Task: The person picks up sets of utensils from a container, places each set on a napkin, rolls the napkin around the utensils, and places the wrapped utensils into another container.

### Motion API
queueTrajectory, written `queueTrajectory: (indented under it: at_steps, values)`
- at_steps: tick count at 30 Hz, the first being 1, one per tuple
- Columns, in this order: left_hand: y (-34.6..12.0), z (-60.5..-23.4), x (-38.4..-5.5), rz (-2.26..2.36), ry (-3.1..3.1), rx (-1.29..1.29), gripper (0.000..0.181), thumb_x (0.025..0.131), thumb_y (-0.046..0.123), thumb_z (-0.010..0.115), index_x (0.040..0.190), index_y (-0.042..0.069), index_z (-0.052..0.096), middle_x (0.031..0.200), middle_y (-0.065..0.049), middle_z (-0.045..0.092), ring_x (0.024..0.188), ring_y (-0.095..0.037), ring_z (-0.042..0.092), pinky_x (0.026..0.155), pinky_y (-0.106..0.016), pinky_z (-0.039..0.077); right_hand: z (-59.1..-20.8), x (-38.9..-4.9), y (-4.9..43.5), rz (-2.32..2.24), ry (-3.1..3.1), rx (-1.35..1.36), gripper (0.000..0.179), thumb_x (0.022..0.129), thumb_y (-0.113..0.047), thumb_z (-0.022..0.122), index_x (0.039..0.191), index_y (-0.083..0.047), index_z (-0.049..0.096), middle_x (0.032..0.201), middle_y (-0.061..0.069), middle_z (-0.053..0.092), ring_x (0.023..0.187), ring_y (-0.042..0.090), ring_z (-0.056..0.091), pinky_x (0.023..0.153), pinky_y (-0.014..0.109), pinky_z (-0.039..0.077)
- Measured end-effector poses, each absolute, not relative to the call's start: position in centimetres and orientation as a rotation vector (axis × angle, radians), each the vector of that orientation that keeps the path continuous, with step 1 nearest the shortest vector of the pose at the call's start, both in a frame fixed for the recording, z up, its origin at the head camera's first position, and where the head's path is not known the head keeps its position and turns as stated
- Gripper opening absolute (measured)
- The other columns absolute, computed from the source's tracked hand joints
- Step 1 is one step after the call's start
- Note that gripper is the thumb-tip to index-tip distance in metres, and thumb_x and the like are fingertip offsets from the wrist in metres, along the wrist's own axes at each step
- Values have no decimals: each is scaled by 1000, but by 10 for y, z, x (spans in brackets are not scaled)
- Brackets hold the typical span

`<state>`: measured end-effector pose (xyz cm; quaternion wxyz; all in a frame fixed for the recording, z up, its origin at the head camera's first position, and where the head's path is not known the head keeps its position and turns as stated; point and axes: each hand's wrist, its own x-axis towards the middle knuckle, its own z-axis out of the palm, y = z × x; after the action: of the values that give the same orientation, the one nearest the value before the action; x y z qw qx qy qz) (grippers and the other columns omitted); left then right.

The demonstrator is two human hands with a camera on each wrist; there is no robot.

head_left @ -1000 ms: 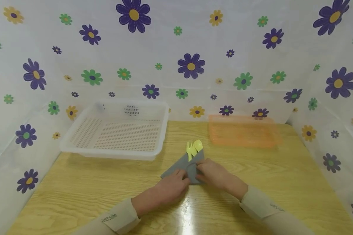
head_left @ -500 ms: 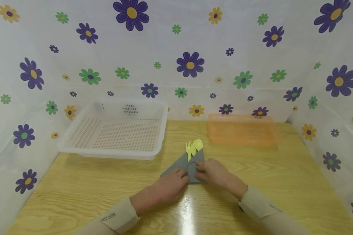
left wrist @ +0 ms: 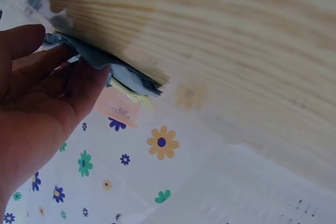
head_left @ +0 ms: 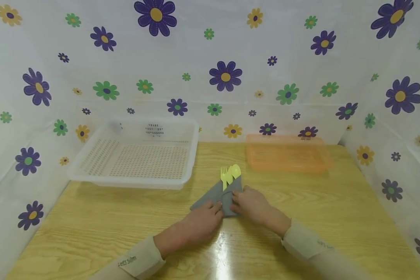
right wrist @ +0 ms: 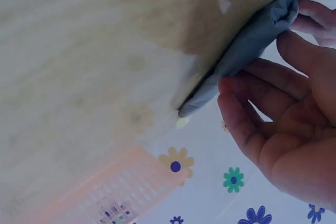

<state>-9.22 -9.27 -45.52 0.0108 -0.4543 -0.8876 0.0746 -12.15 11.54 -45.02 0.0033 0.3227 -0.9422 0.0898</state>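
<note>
A folded grey cloth napkin (head_left: 210, 194) lies on the wooden table, with a yellow fork (head_left: 224, 175), a yellow spoon (head_left: 235, 170) and another yellow utensil (head_left: 230, 177) between them sticking out of its top. My left hand (head_left: 201, 223) holds the napkin's lower edge, thumb and fingers bent around its end in the left wrist view. My right hand (head_left: 253, 204) rests its bent fingertips on the napkin's right part; the right wrist view shows thumb and fingers apart on the cloth (right wrist: 257, 40). The utensils' handles are hidden inside the fold.
A white perforated basket (head_left: 133, 181) stands at the back left of the table (head_left: 101, 229). Toward the back right is a shallow orange basket (head_left: 288, 165). A white sheet (head_left: 196, 50) with printed flowers encloses the back and both sides.
Both hands stay on the napkin, with only slight shifts of the fingers; the right fingers lie a little flatter. The whole head view has drifted slightly.
</note>
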Motion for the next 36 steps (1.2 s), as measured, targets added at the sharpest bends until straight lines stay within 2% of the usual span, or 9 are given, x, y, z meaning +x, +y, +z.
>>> queueTrajectory:
  at_steps: [2, 5, 11, 18, 20, 25, 30, 33, 36]
  values:
    - [-92, -454, -90, 316, -2751, -1415, 35, 96, 22, 58, 124, 1, 61, 135, -17, 58, 113, -27, 56, 87, -32, 53, -448, -123, 113, 248, -2948, 1024, 26, 89, -24, 74, 110, -8, 72, 90, 9, 73, 67, 19, 54, 56, 31, 46]
    - [-92, -452, -87, 379, -2740, -1401, 35, 97, 23, 57, 125, 2, 61, 138, -16, 56, 113, -27, 56, 82, -33, 55, -444, -125, 111, 75, -2923, 1095, 37, 91, -24, 72, 127, -20, 67, 75, 4, 65, 60, 13, 47, 52, 27, 43]
    - [-91, -448, -85, 472, -2730, -1406, 38, 99, 27, 55, 128, 2, 60, 141, -17, 54, 116, -26, 55, 80, -31, 55, -435, -124, 105, -259, -2710, 1268, 29, 89, -7, 69, 112, -25, 70, 76, 2, 68, 67, 15, 57, 55, 27, 48]
    - [-91, -449, -80, 526, -2667, -1426, 50, 100, 37, 53, 132, -1, 59, 141, -18, 54, 119, -26, 55, 87, -27, 53, -427, -124, 102, -353, -2690, 1325, 21, 90, -7, 67, 106, -20, 71, 77, 0, 69, 72, 17, 62, 61, 29, 51]
    - [-93, -449, -81, 492, -2671, -1443, 50, 101, 36, 52, 133, -2, 59, 141, -18, 54, 122, -26, 54, 93, -27, 50, -426, -124, 101, -347, -2696, 1337, 18, 90, -7, 67, 102, -20, 71, 76, -1, 69, 70, 16, 62, 62, 29, 50]
    - [-103, -449, -89, 242, -2738, -1483, 35, 101, 27, 54, 121, 2, 67, 138, -12, 58, 118, -22, 57, 96, -29, 48, -426, -124, 99, -252, -2728, 1367, 14, 90, -5, 66, 86, -19, 66, 70, -4, 65, 61, 11, 50, 55, 27, 43]
    - [-113, -447, -94, -8, -2831, -1440, 16, 98, 19, 60, 103, 10, 71, 110, -4, 63, 93, -18, 59, 77, -27, 52, -428, -124, 97, -212, -2801, 1382, 16, 90, -16, 70, 79, -18, 59, 65, -5, 58, 60, 9, 43, 53, 26, 42]
    - [-118, -447, -96, -88, -2878, -1299, 8, 96, 19, 63, 95, 13, 66, 91, -2, 54, 77, -16, 50, 60, -26, 46, -429, -124, 96, -190, -2814, 1382, 20, 87, -27, 74, 79, -17, 60, 67, -5, 60, 60, 9, 44, 54, 26, 43]
    - [-121, -449, -97, -108, -2921, -1107, 13, 94, 21, 66, 96, 9, 59, 87, -6, 50, 74, -18, 46, 56, -28, 45, -430, -125, 96, -196, -2773, 1387, 21, 86, -32, 75, 80, -17, 63, 69, -4, 64, 61, 11, 50, 56, 27, 45]
